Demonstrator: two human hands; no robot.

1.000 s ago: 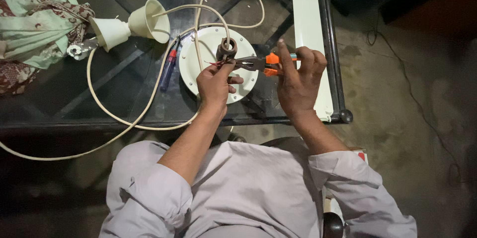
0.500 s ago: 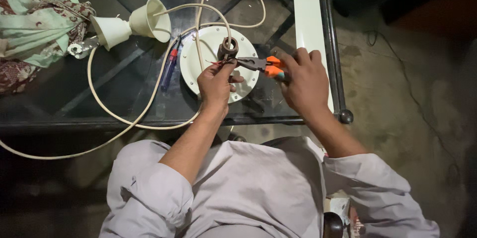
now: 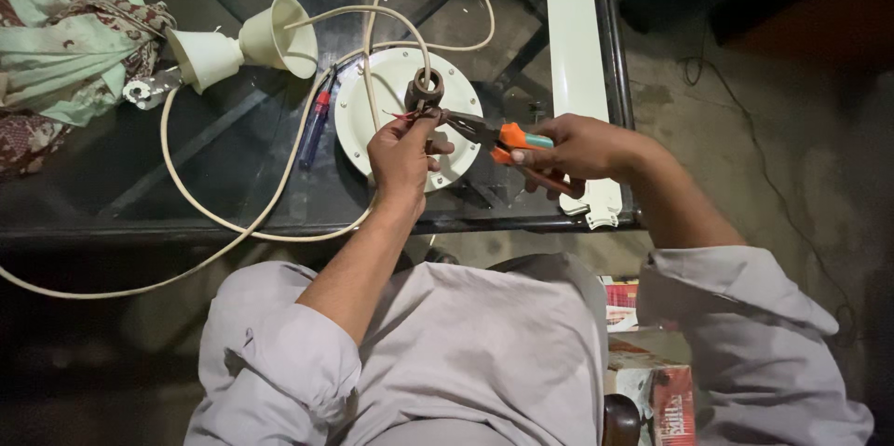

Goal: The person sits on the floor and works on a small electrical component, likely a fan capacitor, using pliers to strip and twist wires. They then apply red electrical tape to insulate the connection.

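My left hand (image 3: 402, 150) is pinched shut on thin reddish wires (image 3: 402, 115) that come out beside the dark round hub (image 3: 426, 90) at the middle of the fan motor housing (image 3: 372, 115). The housing is a round cream-white disc, smooth and slightly domed, lying flat on the glass table (image 3: 233, 167) right in front of me, and my fingers rest over its near edge. My right hand (image 3: 573, 148) is closed around the orange handles of the pliers (image 3: 484, 132), one handle tipped with teal; their dark nose points left toward the wires and ends just beside my left fingertips, though I cannot tell whether the tips are biting anything. A cream cable (image 3: 233, 218) loops away from the hub across the glass and off to the left. A long cream fan blade (image 3: 579, 64) lies along the table's right side, two cream cone-shaped covers (image 3: 244, 46) sit to the left, and a red and blue screwdriver (image 3: 315, 120) lies just beside the housing.
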